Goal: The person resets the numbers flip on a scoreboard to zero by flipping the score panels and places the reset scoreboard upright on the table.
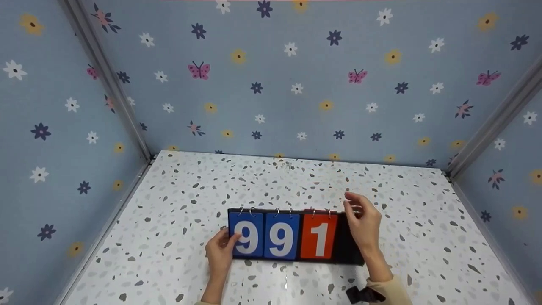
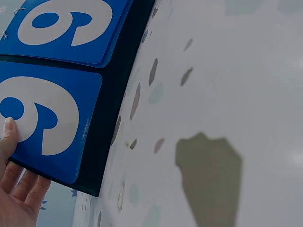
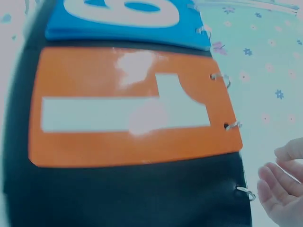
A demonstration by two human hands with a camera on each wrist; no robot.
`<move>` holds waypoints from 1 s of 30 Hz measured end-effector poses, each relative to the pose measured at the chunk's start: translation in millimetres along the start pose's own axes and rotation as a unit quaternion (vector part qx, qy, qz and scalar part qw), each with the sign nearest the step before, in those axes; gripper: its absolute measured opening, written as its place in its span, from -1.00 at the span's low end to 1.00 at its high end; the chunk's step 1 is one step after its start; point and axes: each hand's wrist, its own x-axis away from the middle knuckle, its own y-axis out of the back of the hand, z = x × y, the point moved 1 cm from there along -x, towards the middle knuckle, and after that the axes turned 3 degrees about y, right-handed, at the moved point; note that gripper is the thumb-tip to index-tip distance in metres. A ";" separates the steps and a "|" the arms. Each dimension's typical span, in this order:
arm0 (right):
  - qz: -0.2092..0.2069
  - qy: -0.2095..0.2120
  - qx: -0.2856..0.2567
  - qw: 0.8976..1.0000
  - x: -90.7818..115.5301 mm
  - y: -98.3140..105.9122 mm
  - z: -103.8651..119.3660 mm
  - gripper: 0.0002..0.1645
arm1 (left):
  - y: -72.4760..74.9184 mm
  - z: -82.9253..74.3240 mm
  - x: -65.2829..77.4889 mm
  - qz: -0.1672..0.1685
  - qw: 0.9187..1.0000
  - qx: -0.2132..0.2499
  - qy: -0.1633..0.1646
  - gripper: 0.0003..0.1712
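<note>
Room lies between scoreboard [image 1: 298,237] and back wall [image 1: 275,67]; rings [image 3: 246,191] protrude.

Pale blue wall panels [image 1: 228,87]; white, yellow, navy flowers [image 1: 290,49], pink butterflies [image 1: 199,70] printed; straight grey corner posts [image 1: 108,78]; white speckled tabletop [image 1: 254,182].

We've got a pretty washed-out right wrist view, glare blotching the "1" card [image 3: 130,111]. Left wrist's dimmer, shadow [image 2: 211,177] on the tabletop [image 2: 270,104].

Blue cards [image 1: 281,237], red card [image 1: 319,237], speckled table [image 1: 169,220]
</note>
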 end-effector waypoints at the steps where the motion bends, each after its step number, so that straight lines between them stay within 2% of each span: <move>1: -0.007 -0.002 -0.006 1.000 4.7 0.8 1.2 -0.78 | -0.1 -0.1 0.0 0.000 1.000 -0.001 -0.001 -0.78; 8: -0.042 -0.021 -0.058 0.997 42.9 -0.2 4.9 -0.71 | 0.1 1.3 -0.6 -0.001 1.000 -0.007 -0.003 -0.79; 13: -0.032 -0.082 -0.088 0.992 71.4 -4.5 3.1 -0.63 | 0.3 0.2 -0.4 0.000 1.000 -0.013 -0.005 -0.80; 15: -0.023 -0.087 -0.126 0.988 87.4 -9.9 -13.1 -0.60 | 0.4 -0.1 -0.4 -0.004 1.000 -0.022 -0.002 -0.80; 20: -0.008 -0.129 -0.108 0.986 104.9 -14.0 -14.4 -0.56 | -0.8 0.2 -0.4 -0.009 0.999 -0.031 0.003 -0.81; 22: -0.002 -0.165 -0.074 0.984 99.6 -11.2 8.4 -0.57 | -0.8 0.0 -0.4 -0.007 1.000 -0.029 0.003 -0.81; 25: 0.005 -0.183 -0.075 0.980 102.3 -14.0 12.2 -0.57 | -0.2 -1.2 -0.2 -0.004 1.000 -0.027 0.002 -0.80; 27: 0.008 -0.177 -0.081 0.981 109.6 -18.9 1.1 -0.56 | 0.0 -0.9 -0.1 -0.002 1.000 -0.025 0.001 -0.80; 30: 0.009 -0.176 -0.061 0.982 128.7 -30.9 -37.4 -0.55 | -1.1 8.6 -2.1 -0.002 1.000 -0.017 0.001 -0.80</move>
